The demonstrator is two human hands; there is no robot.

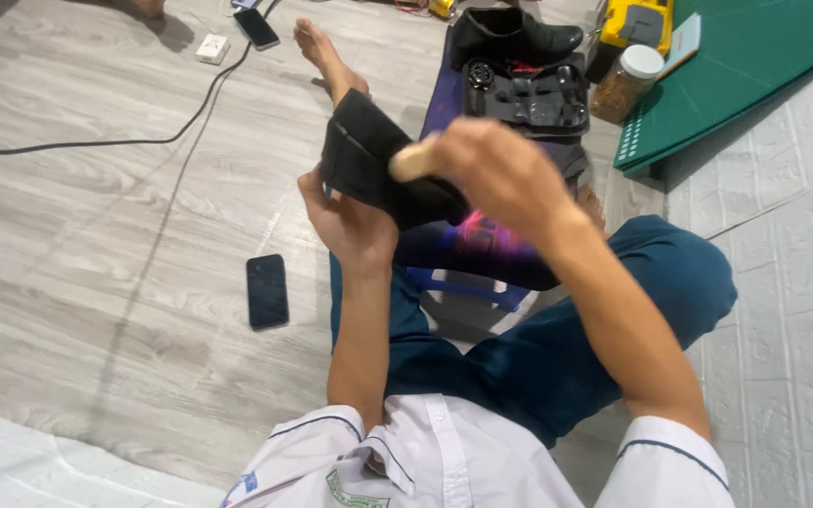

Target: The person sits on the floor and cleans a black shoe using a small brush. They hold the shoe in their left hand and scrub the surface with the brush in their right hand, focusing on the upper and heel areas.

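Your left hand is gripping the black shoe; your right hand is closed on a brush handle, polishing under way.

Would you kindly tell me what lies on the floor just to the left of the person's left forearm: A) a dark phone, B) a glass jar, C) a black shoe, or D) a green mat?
A: a dark phone lies flat on the wooden floor beside the left forearm, while the left hand holds a black shoe higher up.
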